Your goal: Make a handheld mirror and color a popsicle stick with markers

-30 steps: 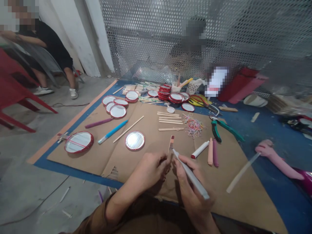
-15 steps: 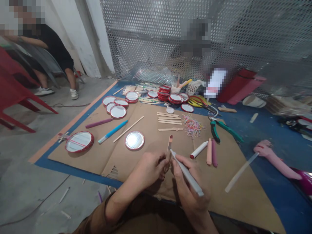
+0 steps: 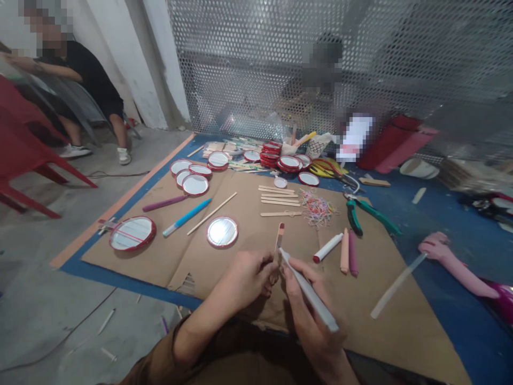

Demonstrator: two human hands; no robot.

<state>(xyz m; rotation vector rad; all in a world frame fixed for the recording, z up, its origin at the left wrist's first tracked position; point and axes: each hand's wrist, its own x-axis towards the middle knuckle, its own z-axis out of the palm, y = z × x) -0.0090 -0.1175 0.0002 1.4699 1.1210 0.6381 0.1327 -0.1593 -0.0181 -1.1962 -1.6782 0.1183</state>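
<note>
My left hand (image 3: 244,283) curls nearly closed, pinching a craft stick (image 3: 279,238) upright above the cardboard (image 3: 401,342). My right hand (image 3: 312,310) grips a white marker (image 3: 310,294), its tip just beside the stick.

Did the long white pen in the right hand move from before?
Yes, a little: the tip of the long white pen has shifted left, closer to the round mirror lying on the brown cardboard.

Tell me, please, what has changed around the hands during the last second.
The right hand has moved the white marker slightly left, its tip closer to the wooden stick held in the left hand; nothing was let go. The round mirror and green-handled pliers stayed put.
</note>
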